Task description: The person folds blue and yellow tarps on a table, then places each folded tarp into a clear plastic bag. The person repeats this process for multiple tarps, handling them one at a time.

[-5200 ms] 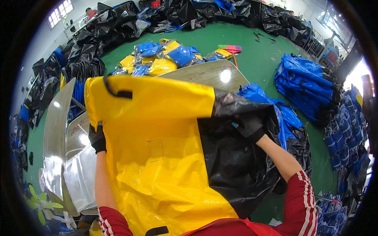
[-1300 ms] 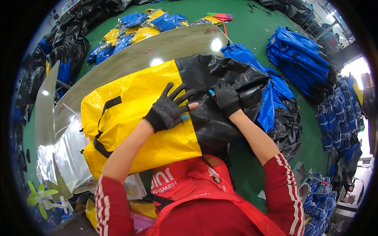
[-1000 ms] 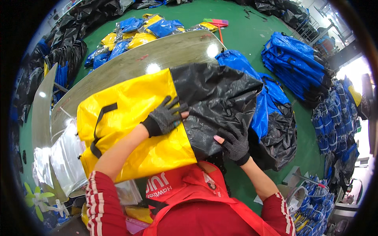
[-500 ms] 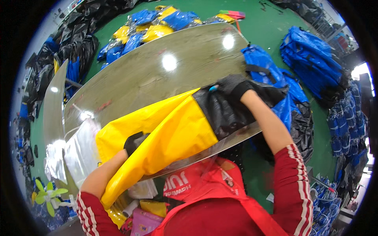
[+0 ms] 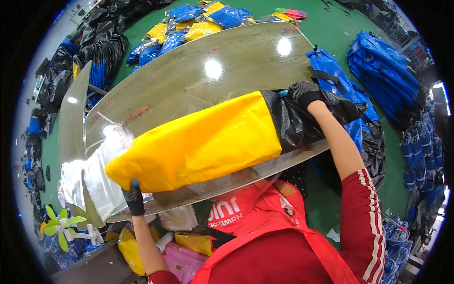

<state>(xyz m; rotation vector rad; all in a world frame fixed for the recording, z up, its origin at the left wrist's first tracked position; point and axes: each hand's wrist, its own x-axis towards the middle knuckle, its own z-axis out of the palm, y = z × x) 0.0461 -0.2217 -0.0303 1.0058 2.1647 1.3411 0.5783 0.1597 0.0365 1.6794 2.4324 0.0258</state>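
A large yellow-and-black tarpaulin bag (image 5: 203,142) lies slanting across the table (image 5: 175,90), its black end to the right. My right hand (image 5: 305,93), in a dark glove with a blue fingertip, grips the upper edge of the black part. At the bag's lower left corner, my left hand (image 5: 134,199), gloved too, has its fingers closed on the yellow edge; its fingertips are slightly blurred. Clear plastic bags (image 5: 104,170) lie beside that corner, partly under it.
Packed blue and yellow bags (image 5: 203,29) are piled on the green floor beyond the table. Blue tarpaulin bags (image 5: 336,75) hang at its right end, with a blue stack (image 5: 383,75) farther right. A small green fan (image 5: 61,227) stands at the lower left.
My left hand has moved from the middle of the yellow part to its lower left corner. The yellow flap that hung over the near edge now lies flat. My right hand stays on the black part.
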